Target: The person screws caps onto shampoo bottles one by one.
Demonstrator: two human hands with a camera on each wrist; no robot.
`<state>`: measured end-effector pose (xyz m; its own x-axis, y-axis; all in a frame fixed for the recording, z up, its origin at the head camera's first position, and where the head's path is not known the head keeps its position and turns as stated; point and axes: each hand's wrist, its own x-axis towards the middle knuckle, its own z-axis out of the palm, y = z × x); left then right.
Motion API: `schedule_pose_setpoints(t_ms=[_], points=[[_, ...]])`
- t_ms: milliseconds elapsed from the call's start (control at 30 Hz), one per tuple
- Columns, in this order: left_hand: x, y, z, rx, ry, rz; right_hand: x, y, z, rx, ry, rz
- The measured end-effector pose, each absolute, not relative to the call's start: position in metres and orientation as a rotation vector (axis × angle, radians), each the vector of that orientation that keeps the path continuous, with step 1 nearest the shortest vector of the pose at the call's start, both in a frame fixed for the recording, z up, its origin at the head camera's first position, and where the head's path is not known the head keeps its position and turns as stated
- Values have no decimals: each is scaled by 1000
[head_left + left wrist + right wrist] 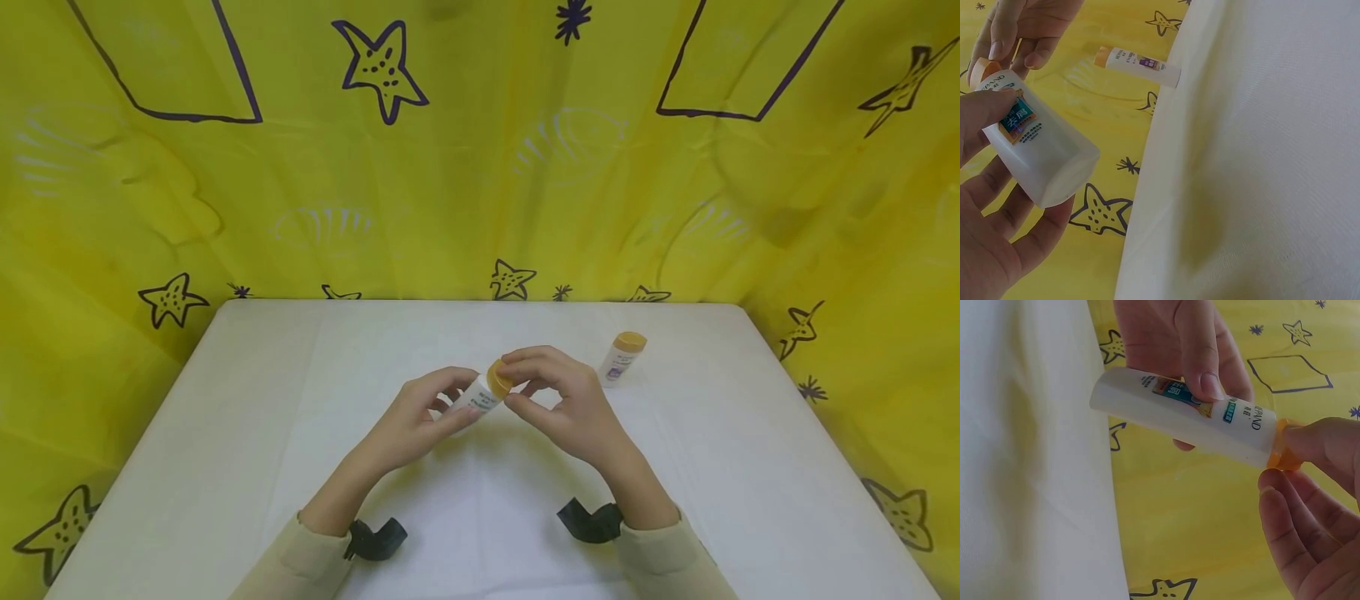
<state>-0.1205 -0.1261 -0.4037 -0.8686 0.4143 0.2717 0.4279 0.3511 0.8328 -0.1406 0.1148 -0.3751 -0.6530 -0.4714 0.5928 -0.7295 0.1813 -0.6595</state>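
Observation:
A small white shampoo bottle [477, 397] with an orange cap [498, 379] is tilted above the table, its cap end up and to the right. Around its body, the left hand [422, 421] grips with the thumb across the printed label [1017, 115]. At the cap, the right hand [566, 402] pinches the orange rim between thumb and fingers, as the right wrist view shows. A second white bottle [619, 364] with an orange cap stands on the table just beyond the right hand, untouched.
The white-covered table [315, 350] lies under both hands. Behind it and along its sides hangs a yellow curtain [450, 208] with dark starfish drawings. A black band piece [592, 521] juts from the right wrist, another [378, 540] from the left.

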Motion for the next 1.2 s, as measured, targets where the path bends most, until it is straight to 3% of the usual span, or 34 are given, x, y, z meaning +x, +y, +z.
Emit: schedule_pose_setpoints(t_ms=[1200], points=[[-121, -126, -405, -782, -2563, -1596, -138, 113, -374, 1068, -2266, 1492]])
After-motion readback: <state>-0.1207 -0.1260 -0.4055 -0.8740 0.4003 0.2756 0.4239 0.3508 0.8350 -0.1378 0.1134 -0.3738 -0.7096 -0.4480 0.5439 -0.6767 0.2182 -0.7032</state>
